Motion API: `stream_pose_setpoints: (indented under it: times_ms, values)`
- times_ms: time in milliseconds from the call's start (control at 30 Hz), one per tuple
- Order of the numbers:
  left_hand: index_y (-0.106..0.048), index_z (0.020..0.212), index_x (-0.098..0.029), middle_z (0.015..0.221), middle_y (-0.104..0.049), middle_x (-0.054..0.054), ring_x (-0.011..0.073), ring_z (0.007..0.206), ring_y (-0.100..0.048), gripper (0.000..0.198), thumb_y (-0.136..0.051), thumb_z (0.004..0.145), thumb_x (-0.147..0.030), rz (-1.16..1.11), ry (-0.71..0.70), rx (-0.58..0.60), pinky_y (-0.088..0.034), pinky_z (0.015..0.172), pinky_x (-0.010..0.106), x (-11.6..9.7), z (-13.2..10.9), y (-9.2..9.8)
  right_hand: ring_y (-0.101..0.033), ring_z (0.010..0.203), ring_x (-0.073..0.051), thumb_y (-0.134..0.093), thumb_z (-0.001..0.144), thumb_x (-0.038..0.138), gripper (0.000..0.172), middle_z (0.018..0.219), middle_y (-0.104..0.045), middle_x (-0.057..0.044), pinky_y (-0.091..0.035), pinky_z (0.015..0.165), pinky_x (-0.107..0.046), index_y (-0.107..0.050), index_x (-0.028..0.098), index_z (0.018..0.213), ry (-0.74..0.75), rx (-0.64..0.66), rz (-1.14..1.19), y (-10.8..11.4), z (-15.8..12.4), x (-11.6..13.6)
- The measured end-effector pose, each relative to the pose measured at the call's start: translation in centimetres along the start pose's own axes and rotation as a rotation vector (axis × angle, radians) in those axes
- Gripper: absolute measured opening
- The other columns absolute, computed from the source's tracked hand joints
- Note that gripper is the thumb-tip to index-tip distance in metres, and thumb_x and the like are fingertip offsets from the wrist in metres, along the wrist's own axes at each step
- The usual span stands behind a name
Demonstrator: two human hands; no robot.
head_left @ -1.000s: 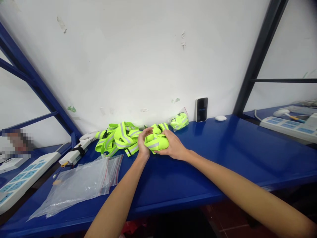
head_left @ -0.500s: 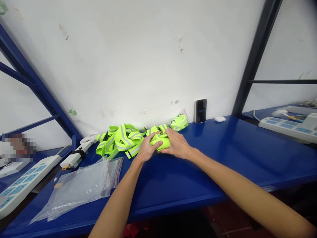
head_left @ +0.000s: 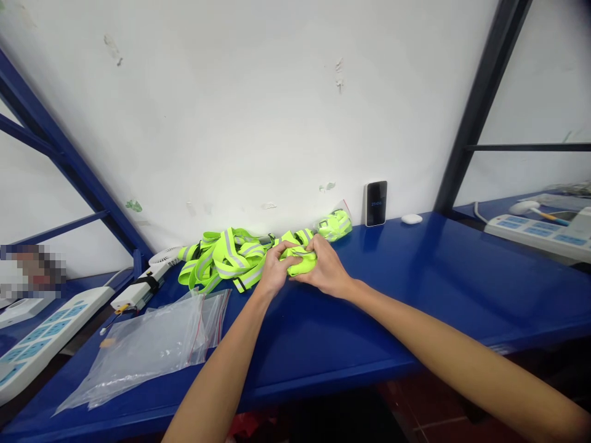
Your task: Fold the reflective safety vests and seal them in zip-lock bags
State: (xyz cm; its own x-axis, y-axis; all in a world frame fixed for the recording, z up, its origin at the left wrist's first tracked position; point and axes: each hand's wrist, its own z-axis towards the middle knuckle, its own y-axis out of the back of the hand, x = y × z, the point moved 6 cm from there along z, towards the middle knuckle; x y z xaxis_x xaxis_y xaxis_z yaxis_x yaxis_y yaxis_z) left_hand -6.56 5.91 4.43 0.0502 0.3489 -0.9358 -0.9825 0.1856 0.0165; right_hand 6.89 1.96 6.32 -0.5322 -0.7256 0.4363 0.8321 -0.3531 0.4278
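Between my hands is a bundled neon-yellow reflective strap (head_left: pixel 302 263), held just above the blue table (head_left: pixel 369 320). My left hand (head_left: pixel 276 271) grips its left side, with the thumb pressed on the front. Wrapped round the right side is my right hand (head_left: pixel 330 269), which partly covers it. To the left lies a loose heap of reflective straps (head_left: pixel 231 255) with grey stripes and black buckles. More strap (head_left: pixel 295 237) lies directly behind my hands. A clear bag of reflective strap (head_left: pixel 335 225) rests against the wall, behind my right hand.
Clear zip bags (head_left: pixel 152 344) lie flat at the left front. Behind them are a white box with a black band (head_left: pixel 138 290) and a white fan (head_left: pixel 165 257). A phone-like device (head_left: pixel 375 203) leans on the wall beside a small white case (head_left: pixel 411 219). Power strips (head_left: pixel 50 335) flank the table.
My fingers have shifted on the strap bundle, and the left thumb now presses further into it. The bundle looks more squeezed. The heap and bags have stayed put.
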Motion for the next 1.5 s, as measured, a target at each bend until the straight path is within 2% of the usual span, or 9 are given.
stream_pose_setpoints:
  times_ms: [233, 400, 600, 867, 1067, 1167, 1300, 1400, 1500]
  values:
    - [-0.065, 0.059, -0.016, 0.072, -0.064, -0.001, 0.0137, 0.072, -0.058, 0.014, -0.064, 0.048, -0.009, -0.258, 0.054, -0.175, -0.044, 0.068, 0.024, 1.2, 0.1, 0.6, -0.051, 0.086, -0.022, -0.082, 0.062, 0.040, 0.052, 0.092, -0.050, -0.004, -0.047, 0.074, -0.036, -0.042, 0.023, 0.088, -0.003, 0.064, 0.068, -0.9, -0.4, 0.5]
    - [-0.062, 0.057, -0.016, 0.073, -0.064, -0.001, 0.0134, 0.069, -0.058, 0.015, -0.064, 0.044, -0.008, -0.337, 0.082, -0.211, -0.044, 0.065, 0.025, 1.2, 0.0, 0.9, -0.054, 0.116, -0.027, -0.080, 0.066, 0.040, 0.077, 0.125, -0.056, -0.012, -0.044, 0.098, -0.042, -0.043, 0.018, 0.130, -0.018, 0.307, 0.175, -0.7, 0.0, 0.4]
    - [-0.061, 0.058, -0.016, 0.074, -0.066, -0.001, 0.0139, 0.069, -0.060, 0.020, -0.067, 0.042, -0.006, -0.458, 0.094, -0.217, -0.046, 0.066, 0.026, 0.7, 0.0, 1.0, -0.059, 0.114, -0.027, -0.076, 0.071, 0.042, 0.069, 0.129, -0.061, -0.010, -0.045, 0.097, -0.038, -0.054, 0.018, 0.131, -0.124, 0.400, 0.256, -0.1, 0.3, -0.1]
    - [-0.062, 0.062, -0.016, 0.082, -0.068, 0.002, 0.0177, 0.085, -0.063, 0.014, -0.067, 0.051, -0.011, -0.198, -0.068, -0.193, -0.048, 0.081, 0.030, -0.2, 0.4, 1.6, -0.064, 0.083, -0.022, -0.073, 0.072, 0.050, 0.055, 0.099, -0.069, -0.006, -0.047, 0.074, -0.032, -0.061, 0.017, 0.115, -0.104, 0.282, 0.094, -0.1, 0.2, -0.3]
    - [-0.059, 0.075, -0.018, 0.076, -0.065, -0.001, 0.0141, 0.072, -0.060, 0.017, -0.060, 0.059, -0.014, -0.037, -0.082, -0.116, -0.046, 0.068, 0.025, -0.6, 0.3, 1.3, -0.057, 0.066, -0.019, -0.066, 0.079, 0.055, 0.045, 0.080, -0.064, -0.004, -0.039, 0.059, -0.028, -0.057, 0.016, 0.100, -0.080, 0.363, -0.076, -0.3, 0.0, -0.3]
    - [-0.064, 0.092, -0.019, 0.082, -0.067, 0.001, 0.0151, 0.075, -0.060, 0.023, -0.055, 0.071, -0.022, 0.043, -0.115, -0.089, -0.046, 0.070, 0.025, -0.9, 0.1, 1.1, -0.057, 0.067, -0.020, -0.062, 0.082, 0.056, 0.046, 0.081, -0.064, -0.006, -0.040, 0.060, -0.029, -0.057, 0.016, 0.104, -0.073, 0.345, -0.050, -0.2, -0.1, -0.2]
    - [-0.068, 0.108, -0.018, 0.113, -0.068, 0.006, 0.0224, 0.107, -0.059, 0.034, -0.050, 0.084, -0.032, 0.131, -0.164, -0.005, -0.043, 0.094, 0.032, -1.4, -0.3, 0.6, -0.060, 0.080, -0.022, -0.064, 0.082, 0.050, 0.047, 0.095, -0.065, -0.008, -0.045, 0.071, -0.032, -0.056, 0.014, 0.111, -0.055, 0.301, 0.037, -0.1, -0.1, -0.2]
    - [-0.069, 0.110, -0.017, 0.119, -0.067, 0.007, 0.0260, 0.116, -0.056, 0.036, -0.056, 0.084, -0.036, 0.173, -0.182, 0.100, -0.039, 0.102, 0.034, -1.6, -0.5, 0.2, -0.059, 0.085, -0.021, -0.063, 0.084, 0.044, 0.040, 0.099, -0.063, -0.008, -0.045, 0.076, -0.033, -0.055, 0.014, 0.109, -0.029, 0.299, 0.096, -0.3, -0.2, -0.3]
    - [-0.071, 0.105, -0.017, 0.112, -0.070, 0.007, 0.0264, 0.110, -0.060, 0.033, -0.066, 0.078, -0.034, 0.253, -0.178, 0.119, -0.041, 0.099, 0.034, -1.6, -0.5, 0.2, -0.057, 0.087, -0.021, -0.059, 0.087, 0.043, 0.033, 0.098, -0.062, -0.007, -0.045, 0.078, -0.033, -0.055, 0.016, 0.105, -0.030, 0.303, 0.119, -0.6, -0.4, -0.5]
